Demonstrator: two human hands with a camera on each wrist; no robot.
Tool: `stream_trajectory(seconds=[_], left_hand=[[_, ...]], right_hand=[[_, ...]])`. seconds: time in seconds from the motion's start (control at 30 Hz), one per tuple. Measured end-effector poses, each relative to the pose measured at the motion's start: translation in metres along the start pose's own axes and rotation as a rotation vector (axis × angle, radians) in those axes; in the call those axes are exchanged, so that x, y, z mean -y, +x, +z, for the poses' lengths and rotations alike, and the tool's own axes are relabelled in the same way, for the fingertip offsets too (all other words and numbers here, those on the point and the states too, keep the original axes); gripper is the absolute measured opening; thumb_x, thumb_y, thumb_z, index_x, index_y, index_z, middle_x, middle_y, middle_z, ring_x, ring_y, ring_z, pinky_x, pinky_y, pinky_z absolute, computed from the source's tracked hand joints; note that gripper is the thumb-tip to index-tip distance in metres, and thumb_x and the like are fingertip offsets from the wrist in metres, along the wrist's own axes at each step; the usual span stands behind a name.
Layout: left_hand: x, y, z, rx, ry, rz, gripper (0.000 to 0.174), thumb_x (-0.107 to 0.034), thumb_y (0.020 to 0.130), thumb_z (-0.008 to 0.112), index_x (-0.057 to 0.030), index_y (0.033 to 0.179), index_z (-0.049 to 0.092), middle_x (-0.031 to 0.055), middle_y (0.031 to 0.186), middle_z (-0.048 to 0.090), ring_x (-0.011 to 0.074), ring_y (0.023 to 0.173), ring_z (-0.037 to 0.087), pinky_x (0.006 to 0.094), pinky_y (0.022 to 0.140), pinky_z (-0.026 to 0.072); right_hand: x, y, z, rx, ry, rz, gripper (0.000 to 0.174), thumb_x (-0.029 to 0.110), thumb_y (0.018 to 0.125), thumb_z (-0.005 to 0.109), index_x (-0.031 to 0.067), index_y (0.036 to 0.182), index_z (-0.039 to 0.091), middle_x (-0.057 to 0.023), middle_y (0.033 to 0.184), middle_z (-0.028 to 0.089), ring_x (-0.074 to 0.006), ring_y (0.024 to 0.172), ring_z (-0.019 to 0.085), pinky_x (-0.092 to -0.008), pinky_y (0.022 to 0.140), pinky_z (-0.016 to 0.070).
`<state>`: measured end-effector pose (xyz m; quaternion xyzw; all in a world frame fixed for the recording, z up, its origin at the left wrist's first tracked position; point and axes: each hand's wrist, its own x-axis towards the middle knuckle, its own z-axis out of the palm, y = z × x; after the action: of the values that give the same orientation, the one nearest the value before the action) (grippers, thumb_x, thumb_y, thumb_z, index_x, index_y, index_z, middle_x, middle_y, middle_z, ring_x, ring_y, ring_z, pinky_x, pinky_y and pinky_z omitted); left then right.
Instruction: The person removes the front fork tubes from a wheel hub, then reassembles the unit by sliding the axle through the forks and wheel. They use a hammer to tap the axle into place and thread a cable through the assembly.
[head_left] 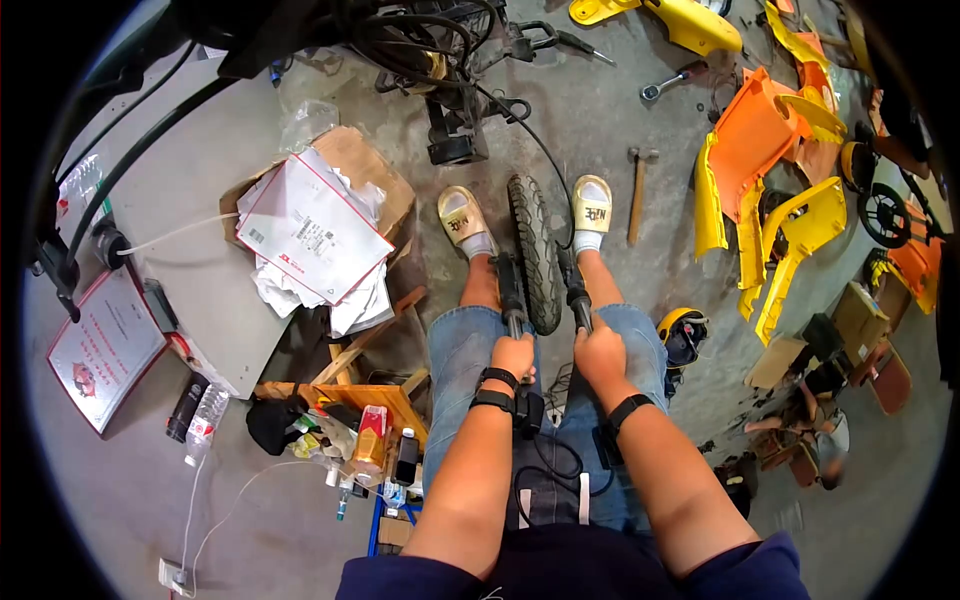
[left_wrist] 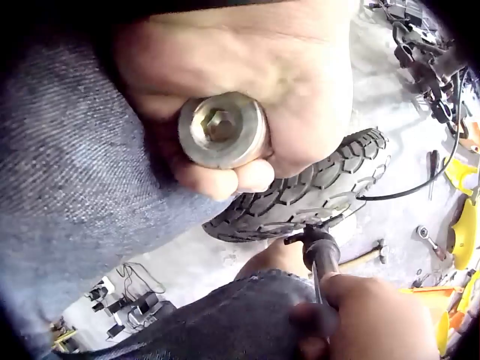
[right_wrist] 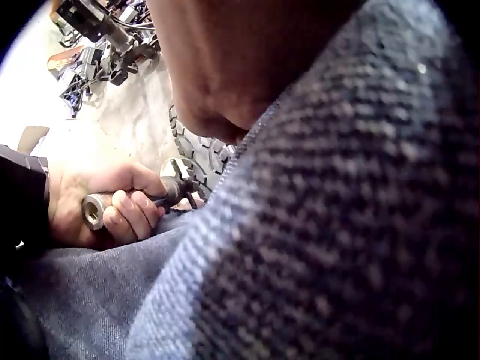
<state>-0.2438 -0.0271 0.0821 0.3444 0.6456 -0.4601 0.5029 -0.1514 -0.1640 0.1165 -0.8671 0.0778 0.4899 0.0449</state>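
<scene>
A black-tyred wheel [head_left: 535, 255] stands between the person's feet, with a dark fork leg on each side. The left hand [head_left: 513, 357] grips the left leg [head_left: 510, 285]; the left wrist view shows its fingers curled round a metal tube end [left_wrist: 223, 131] with a hex recess. On the other side, the right hand [head_left: 600, 352] holds the right leg [head_left: 578, 298], and the left wrist view also shows this hand [left_wrist: 382, 319] round the leg's lower part. In the right wrist view the right hand [right_wrist: 217, 75] is dark, its fingers mostly hidden by denim.
A black cable [head_left: 540, 140] runs down beside the wheel from the frame above. A hammer [head_left: 637, 195], a ratchet [head_left: 668, 82] and yellow and orange panels [head_left: 750, 140] lie to the right. Papers on a box [head_left: 318, 225] and a grey table [head_left: 215, 330] are at left.
</scene>
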Motion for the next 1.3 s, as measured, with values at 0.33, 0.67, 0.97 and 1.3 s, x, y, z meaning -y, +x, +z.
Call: stream_trajectory(seconds=[0.33,0.67,0.97,1.3], left_hand=[[-0.003,-0.004,-0.001,0.006,-0.072,0.064,0.038,-0.028,0.093,0.053,0.0081,0.083,0.056,0.0133,0.062,0.056,0.0232,0.047,0.057,0.0388,0.041,0.0506],[-0.021,-0.024,-0.014,0.045,-0.181,0.117,0.036,-0.028,0.094,0.059,0.0055,0.082,0.058,0.0083,0.066,0.056,0.0189,0.052,0.055,0.0376,0.047,0.0497],[0.000,-0.002,0.021,0.068,-0.290,0.201,0.040,-0.030,0.094,0.056,0.0074,0.080,0.057,0.0103,0.066,0.056,0.0212,0.051,0.058,0.0386,0.043,0.0507],[-0.007,-0.011,-0.001,0.148,-0.493,0.278,0.036,-0.032,0.094,0.056,-0.0001,0.078,0.054,0.0066,0.062,0.053,0.0201,0.048,0.055,0.0379,0.040,0.0479]], right_hand=[[0.002,0.005,-0.001,-0.005,0.004,0.009,0.045,0.025,0.086,0.060,0.0088,0.128,0.059,-0.0290,0.091,0.067,-0.0450,0.089,0.065,-0.0519,0.082,0.0514],[0.001,0.015,-0.006,0.022,-0.003,-0.070,0.039,0.026,0.087,0.059,0.0017,0.118,0.061,-0.0274,0.101,0.067,-0.0443,0.098,0.063,-0.0498,0.087,0.0493],[-0.012,0.024,-0.022,0.029,-0.028,-0.144,0.041,0.026,0.088,0.059,0.0019,0.121,0.058,-0.0290,0.103,0.066,-0.0444,0.099,0.063,-0.0494,0.088,0.0491],[-0.021,0.045,-0.007,0.050,0.065,-0.155,0.043,0.027,0.088,0.059,-0.0018,0.120,0.058,-0.0262,0.093,0.068,-0.0390,0.086,0.067,-0.0425,0.078,0.0522]])
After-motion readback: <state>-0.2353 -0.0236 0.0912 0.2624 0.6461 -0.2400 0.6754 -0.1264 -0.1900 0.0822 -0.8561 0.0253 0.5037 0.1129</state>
